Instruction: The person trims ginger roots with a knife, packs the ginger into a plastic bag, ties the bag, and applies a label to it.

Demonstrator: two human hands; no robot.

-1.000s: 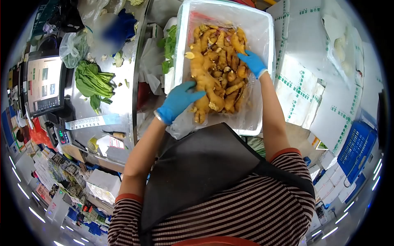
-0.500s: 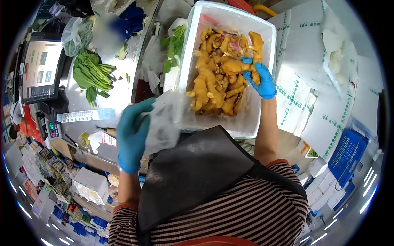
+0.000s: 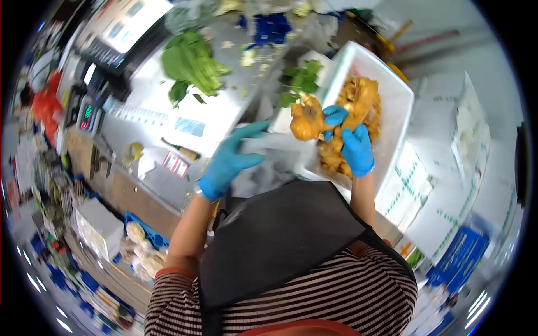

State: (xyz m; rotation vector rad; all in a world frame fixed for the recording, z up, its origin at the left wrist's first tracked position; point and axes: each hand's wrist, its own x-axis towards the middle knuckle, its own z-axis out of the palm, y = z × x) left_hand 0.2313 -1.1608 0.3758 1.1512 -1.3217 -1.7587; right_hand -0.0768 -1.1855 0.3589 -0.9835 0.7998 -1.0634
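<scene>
My right hand (image 3: 357, 150), in a blue glove, grips a large piece of ginger (image 3: 306, 121) over the left rim of a white foam box (image 3: 397, 89). More ginger (image 3: 367, 99) fills the box below and behind that hand. To the left, my gloved left hand (image 3: 227, 165) holds a clear plastic bag (image 3: 269, 165), its thumb and fingers spread around the bag's upper part. The bag hangs just below and left of the ginger piece. Exactly how the fingers hold the film is hard to make out.
Leafy greens (image 3: 193, 67) lie on the metal table (image 3: 224, 106), near a knife (image 3: 182, 148) and a tape roll (image 3: 133, 152). A scale display (image 3: 87, 116) and a screen (image 3: 120, 25) stand at left. Green leaves (image 3: 305, 78) lie beside the box; foam boxes (image 3: 443, 162) are stacked at right.
My right hand has lifted a ginger piece from the pile and brought it left to the box's rim. My left hand has moved right with the bag. The view has turned.
</scene>
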